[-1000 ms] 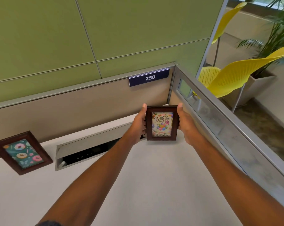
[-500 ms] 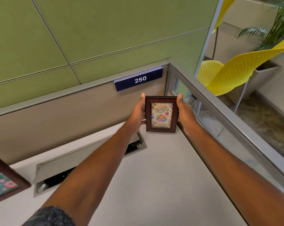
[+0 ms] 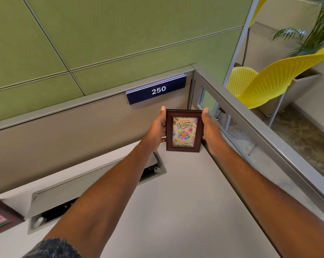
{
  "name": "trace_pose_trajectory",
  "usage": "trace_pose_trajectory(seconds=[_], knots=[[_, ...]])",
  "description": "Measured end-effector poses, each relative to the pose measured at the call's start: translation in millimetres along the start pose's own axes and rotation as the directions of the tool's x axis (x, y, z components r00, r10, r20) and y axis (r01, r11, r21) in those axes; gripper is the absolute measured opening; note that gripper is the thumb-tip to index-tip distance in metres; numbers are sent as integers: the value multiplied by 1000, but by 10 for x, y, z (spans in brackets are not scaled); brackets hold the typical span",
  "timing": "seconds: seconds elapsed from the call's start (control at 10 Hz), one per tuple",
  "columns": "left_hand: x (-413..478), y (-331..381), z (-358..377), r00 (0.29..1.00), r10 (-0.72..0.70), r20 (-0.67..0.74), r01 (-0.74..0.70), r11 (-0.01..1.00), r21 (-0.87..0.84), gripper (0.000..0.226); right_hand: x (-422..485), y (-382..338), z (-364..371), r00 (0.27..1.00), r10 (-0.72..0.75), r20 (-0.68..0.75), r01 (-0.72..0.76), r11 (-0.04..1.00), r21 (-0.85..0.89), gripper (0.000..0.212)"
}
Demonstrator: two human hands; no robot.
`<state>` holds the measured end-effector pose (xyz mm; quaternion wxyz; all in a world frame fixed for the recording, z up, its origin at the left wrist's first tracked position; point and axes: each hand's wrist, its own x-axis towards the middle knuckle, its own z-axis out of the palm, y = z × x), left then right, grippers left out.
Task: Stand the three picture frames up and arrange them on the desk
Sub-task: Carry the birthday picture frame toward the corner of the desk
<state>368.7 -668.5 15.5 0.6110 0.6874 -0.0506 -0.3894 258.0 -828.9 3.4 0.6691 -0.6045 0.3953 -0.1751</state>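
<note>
The birthday frame (image 3: 183, 130) stands upright at the desk's (image 3: 176, 202) far right corner, gripped between the left hand (image 3: 157, 130) and right hand (image 3: 210, 131), below the green partition (image 3: 120, 34).

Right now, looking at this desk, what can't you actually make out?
- Birthday frame, head view: its back and stand face away; whether its base touches the desk is unclear.
- Donut frame: mostly cut off by the left edge.
- Third frame: not in view.
- Cable tray: the left forearm covers its middle; the inside is dark.
</note>
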Motion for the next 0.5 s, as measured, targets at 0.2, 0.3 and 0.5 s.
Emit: trace_pose_trajectory(seconds=[0.2, 0.3, 0.5], knots=[[-25, -30, 32, 999, 27, -28, -27, 999, -19, 77, -51, -7, -16, 999, -33, 43, 33, 999, -13, 58], [-81, -54, 63, 994, 42, -100, -46, 998, -34, 71, -123, -7, -40, 994, -63, 87, 65, 997, -30, 57], [-392, -178, -55, 909, 94, -406, -144, 985, -93, 51, -343, 81, -142, 990, -123, 63, 125, 992, -33, 42]])
